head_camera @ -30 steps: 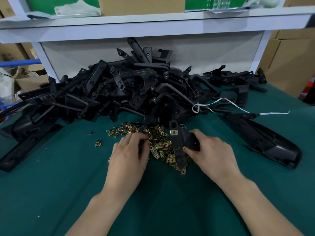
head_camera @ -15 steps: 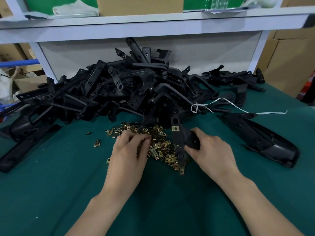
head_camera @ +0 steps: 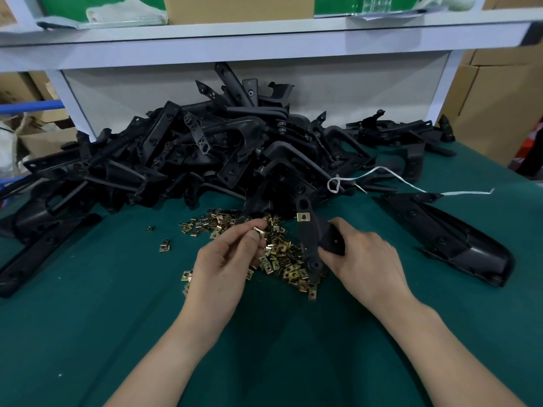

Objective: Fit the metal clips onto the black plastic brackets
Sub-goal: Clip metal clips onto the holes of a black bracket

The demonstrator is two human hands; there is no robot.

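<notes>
Fingers [head_camera: 249, 224] of left hand [head_camera: 219, 268] pinch one metal clip [head_camera: 259, 230] just above the clip pile [head_camera: 283, 259]. Right hand [head_camera: 364, 259] is curled round a black bracket [head_camera: 311, 233] — fitted clip [head_camera: 303, 216] at its upper end.

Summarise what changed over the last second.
The left hand rose off the clip pile and now pinches one metal clip at its fingertips. The right hand still grips the black bracket, its far-end clip already fitted. The bracket heap is unchanged.
</notes>
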